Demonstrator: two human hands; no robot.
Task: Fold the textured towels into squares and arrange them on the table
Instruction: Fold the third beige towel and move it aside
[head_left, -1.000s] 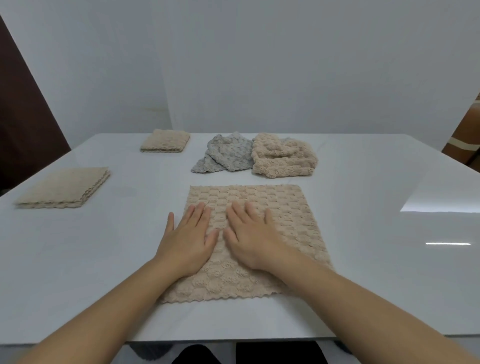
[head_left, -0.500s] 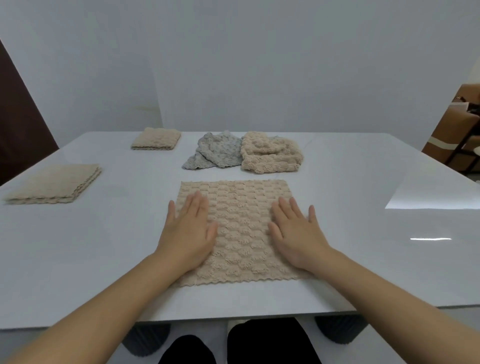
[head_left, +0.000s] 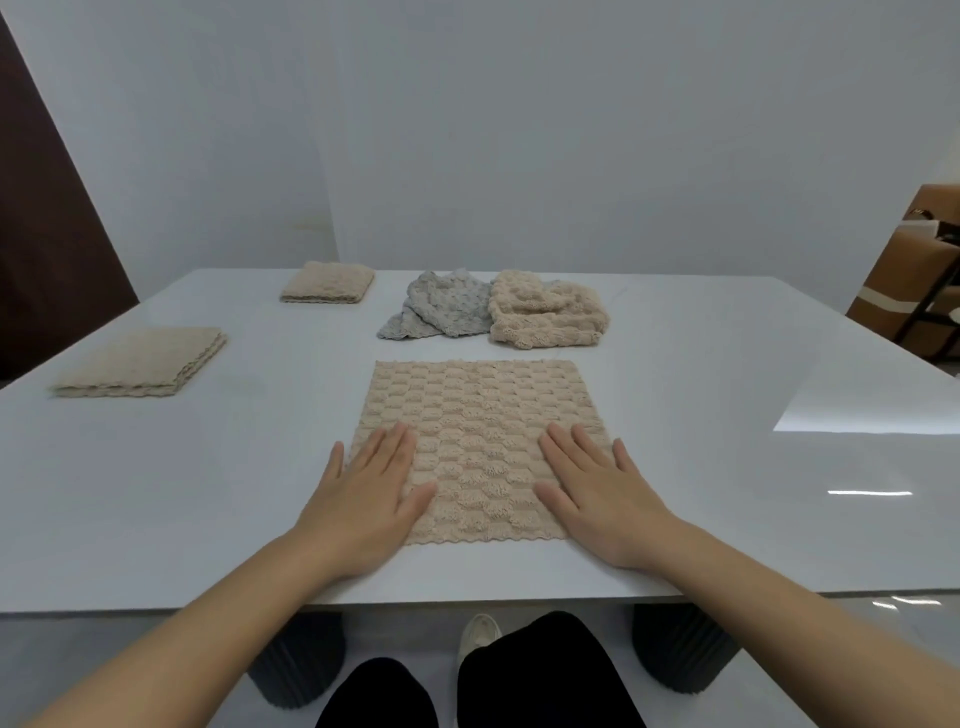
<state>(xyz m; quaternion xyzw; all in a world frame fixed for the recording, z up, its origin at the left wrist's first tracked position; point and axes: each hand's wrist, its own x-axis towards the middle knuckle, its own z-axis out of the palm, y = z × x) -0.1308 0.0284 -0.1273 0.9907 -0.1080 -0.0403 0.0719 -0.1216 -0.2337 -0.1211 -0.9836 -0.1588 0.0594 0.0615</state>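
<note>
The left hand (head_left: 363, 499) and right hand (head_left: 597, 493) lay flat with fingers spread, gripping nothing — they had slid apart from the middle to the side edges of the beige, bumpy square towel (head_left: 480, 447), spread near the front of the glossy white table (head_left: 701, 415). Beyond it sat a crumpled grey towel (head_left: 441, 312) touching a crumpled beige towel (head_left: 545, 317); two folded beige squares (head_left: 145, 364) (head_left: 328, 282) stayed at the left.
</note>
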